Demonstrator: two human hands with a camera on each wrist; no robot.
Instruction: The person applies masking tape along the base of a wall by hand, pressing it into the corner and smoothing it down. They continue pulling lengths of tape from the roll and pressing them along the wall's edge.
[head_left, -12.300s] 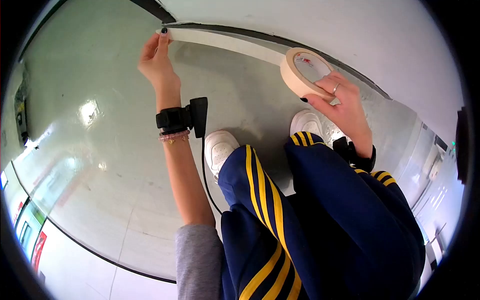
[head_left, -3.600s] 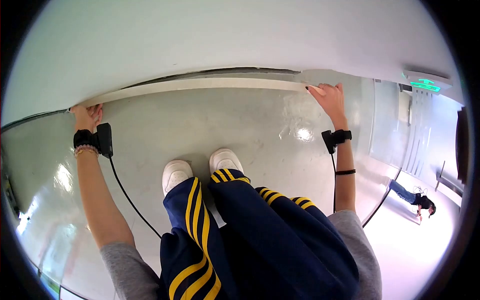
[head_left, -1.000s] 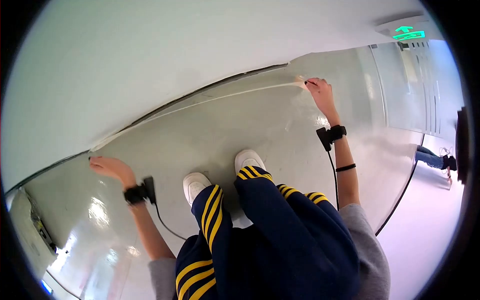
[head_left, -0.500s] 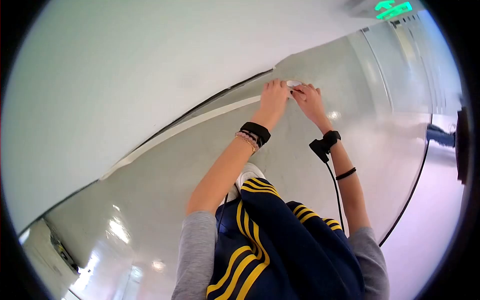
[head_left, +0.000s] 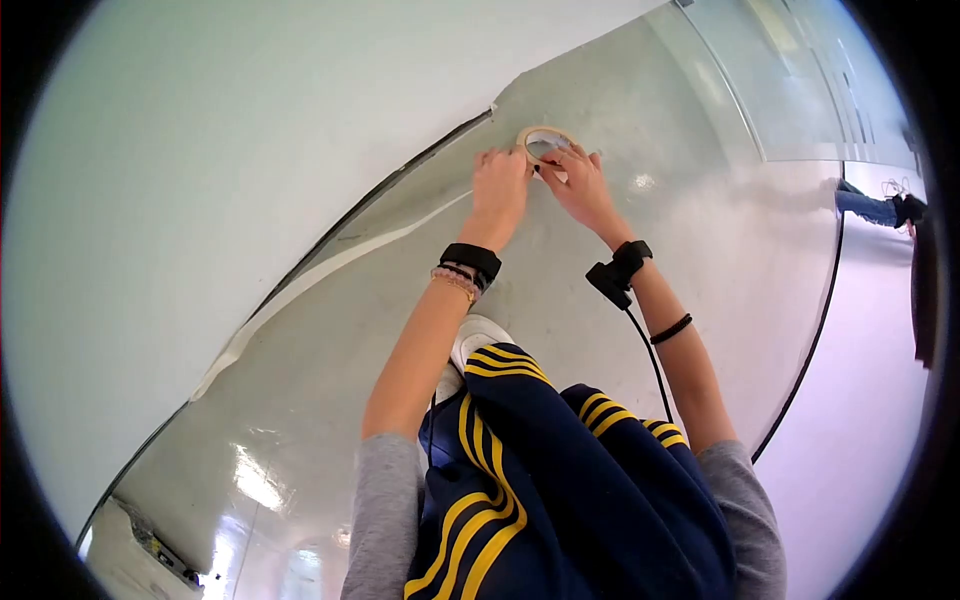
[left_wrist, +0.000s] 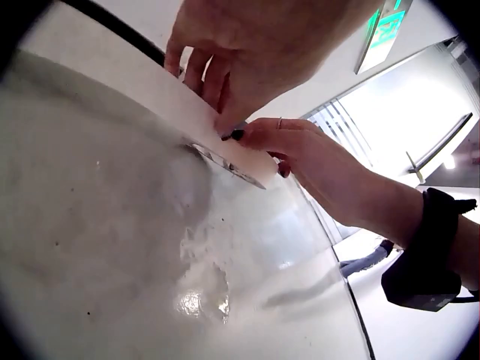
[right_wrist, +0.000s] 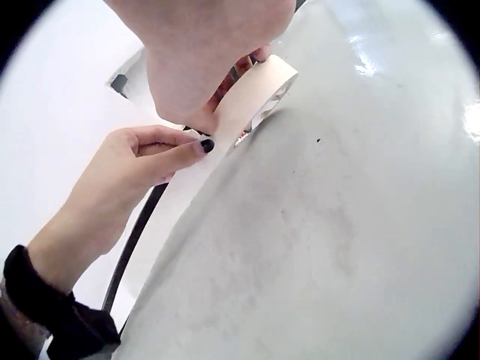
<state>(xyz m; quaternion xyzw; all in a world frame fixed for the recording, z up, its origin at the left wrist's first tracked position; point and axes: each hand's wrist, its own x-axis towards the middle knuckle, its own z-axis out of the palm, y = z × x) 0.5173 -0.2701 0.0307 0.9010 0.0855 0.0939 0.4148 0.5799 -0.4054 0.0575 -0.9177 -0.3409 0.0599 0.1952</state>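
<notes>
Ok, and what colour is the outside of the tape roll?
Pale cream-beige; the right wrist view shows the tape roll best.

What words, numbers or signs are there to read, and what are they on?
No word, brand or number is clear enough to read.
Green sign, at the top of the left wrist view: its marks are too tilted and blurred to read.
Tape roll: small marks show inside the ring in the right wrist view, too small to read.

Looks like an office-type corridor from here: glossy grey floor (head_left: 570, 320), smooth white wall (head_left: 250, 130), clear glass panels (head_left: 775, 95), glowing green exit sign (left_wrist: 387, 34).
</notes>
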